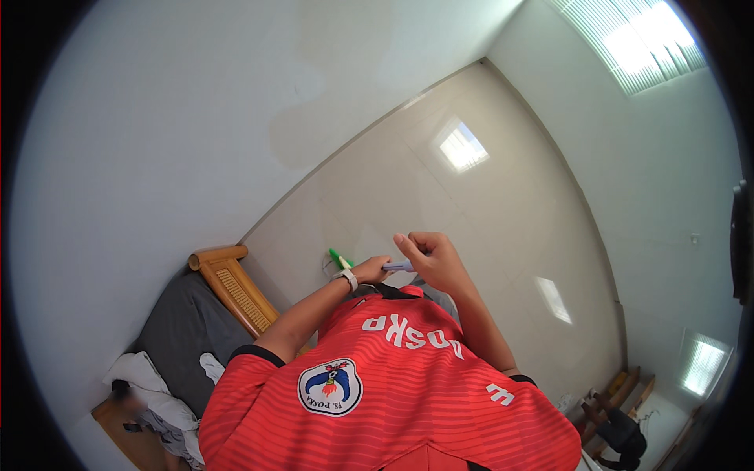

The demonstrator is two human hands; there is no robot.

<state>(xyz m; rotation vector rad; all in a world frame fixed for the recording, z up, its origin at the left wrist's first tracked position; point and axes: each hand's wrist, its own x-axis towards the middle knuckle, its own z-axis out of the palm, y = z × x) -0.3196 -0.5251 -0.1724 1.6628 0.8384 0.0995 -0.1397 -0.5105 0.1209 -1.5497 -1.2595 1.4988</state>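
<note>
glossy floor (510, 212), white walls (181, 102), left hand (372, 270) grasping pale handle (400, 267), right hand (433, 259) clenched (hold unclear)

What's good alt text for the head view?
A person in a red shirt has a pale purple stick between left hand and curled right hand, exact grip unclear, above a glossy floor. A green object shows beyond the left hand; a bed stands at left.
</note>
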